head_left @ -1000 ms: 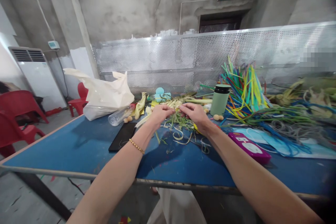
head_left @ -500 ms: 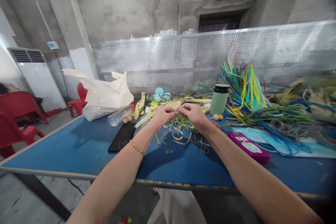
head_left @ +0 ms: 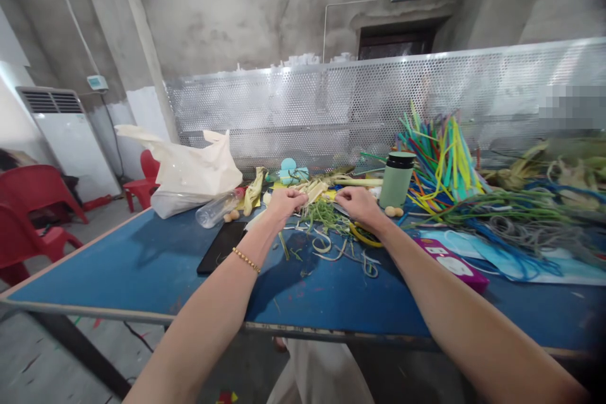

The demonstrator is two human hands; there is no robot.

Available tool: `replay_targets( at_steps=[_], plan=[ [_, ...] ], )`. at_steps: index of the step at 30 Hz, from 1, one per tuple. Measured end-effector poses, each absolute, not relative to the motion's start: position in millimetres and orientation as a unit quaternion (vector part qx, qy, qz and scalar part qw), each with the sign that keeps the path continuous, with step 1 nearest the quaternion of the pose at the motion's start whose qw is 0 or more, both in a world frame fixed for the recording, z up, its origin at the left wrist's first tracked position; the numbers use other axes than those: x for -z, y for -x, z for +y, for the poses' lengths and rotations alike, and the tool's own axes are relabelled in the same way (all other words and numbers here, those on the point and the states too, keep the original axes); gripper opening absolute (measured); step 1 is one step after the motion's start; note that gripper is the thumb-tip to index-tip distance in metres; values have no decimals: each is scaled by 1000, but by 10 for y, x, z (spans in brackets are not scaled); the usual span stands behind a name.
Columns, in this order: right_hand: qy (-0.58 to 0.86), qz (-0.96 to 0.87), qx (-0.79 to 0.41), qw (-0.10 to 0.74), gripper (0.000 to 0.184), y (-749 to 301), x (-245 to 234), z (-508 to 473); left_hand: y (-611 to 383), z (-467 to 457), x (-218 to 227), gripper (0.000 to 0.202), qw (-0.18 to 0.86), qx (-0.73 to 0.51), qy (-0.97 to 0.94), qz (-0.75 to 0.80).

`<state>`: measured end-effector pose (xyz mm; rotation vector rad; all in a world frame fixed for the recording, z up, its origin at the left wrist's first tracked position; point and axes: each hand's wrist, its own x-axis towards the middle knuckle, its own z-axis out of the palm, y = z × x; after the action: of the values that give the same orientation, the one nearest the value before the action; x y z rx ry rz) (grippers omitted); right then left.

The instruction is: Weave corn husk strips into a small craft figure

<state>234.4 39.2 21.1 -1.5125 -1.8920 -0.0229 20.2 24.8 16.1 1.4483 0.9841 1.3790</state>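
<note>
1. Currently, both hands work over the blue table, nearer its far edge than its near edge, among plant scraps.
2. The left hand has its fingers curled and its thumb drawn in, fingertips right at the pale husk strips; whether it pinches one, I cannot tell.
3. The right hand is curled too, thumb near forefinger, a short gap from the left; anything thin between its fingertips is too small to make out.
4. The husk strips lie toward the table's far edge, between and just beyond the hands. Green shreds lie on the near-edge side of them.
5. The step in hand looks like fine fingertip work on these strips, with the hands apart at this moment.
6. As a judgement, the next move calls for a light, exact pinch, one hand steadying the strips and the other free of loose shreds.
7. Toward the table's left edge lies a black phone; a green jar stands upright beyond the right hand, toward the far edge.
</note>
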Motion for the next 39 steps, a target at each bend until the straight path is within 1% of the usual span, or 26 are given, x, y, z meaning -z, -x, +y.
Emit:
replay_targets(
  at_steps=[2, 3, 5, 7, 8, 11, 13, 15, 16, 20, 24, 25, 27, 28, 30, 34, 36, 39],
  plan=[
    [603, -755, 10, 257, 23, -2277, -173, 431, -207, 251, -154, 23, 442, -554, -576, 406],
    [611, -761, 12, 218, 27, -2222, -163, 443, -210, 248, -155, 23, 444, -555, -572, 410],
    [619, -770, 27, 153, 43, -2096, -156, 455, -214, 238, -164, 22, 448, -556, -564, 415],
    [613, -781, 44, 114, 52, -1972, -147, 455, -217, 225, -176, 23, 449, -554, -561, 421],
    [612, -782, 55, 106, 52, -1917, -137, 453, -217, 219, -181, 23, 449, -552, -560, 423],
    [616, -778, 78, 99, 34, -1803, -91, 440, -219, 204, -194, 21, 454, -550, -558, 424],
    [620, -773, 86, 103, 28, -1777, -69, 440, -219, 194, -201, 20, 458, -553, -559, 415],
    [615, -770, 93, 140, 29, -1802, -78, 460, -214, 186, -211, 20, 460, -559, -559, 404],
    [608, -768, 97, 176, 29, -1835, -97, 478, -210, 184, -218, 20, 460, -561, -558, 403],
    [568, -728, 103, 371, 28, -2095, -251, 575, -178, 192, -245, 20, 454, -567, -545, 418],
    [556, -635, 80, 530, 29, -2474, -429, 649, -159, 217, -246, 18, 455, -573, -538, 419],
    [549, -616, 84, 558, 31, -2567, -464, 653, -161, 222, -240, 18, 455, -572, -540, 418],
    [552, -593, 87, 580, 32, -2733, -523, 635, -173, 229, -225, 19, 452, -567, -546, 420],
    [563, -587, 97, 574, 32, -2803, -547, 612, -181, 230, -218, 20, 450, -565, -549, 420],
    [591, -588, 144, 533, 29, -2908, -589, 548, -198, 229, -204, 21, 451, -560, -552, 422],
    [668, -576, 245, 402, 30, -2983, -595, 432, -218, 229, -183, 19, 460, -553, -547, 429],
    [720, -572, 231, 318, 32, -2975, -538, 423, -218, 238, -171, 21, 464, -549, -546, 430],
    [780, -589, 127, 170, 34, -2958, -421, 447, -216, 256, -149, 21, 473, -538, -551, 428]
  ],
)
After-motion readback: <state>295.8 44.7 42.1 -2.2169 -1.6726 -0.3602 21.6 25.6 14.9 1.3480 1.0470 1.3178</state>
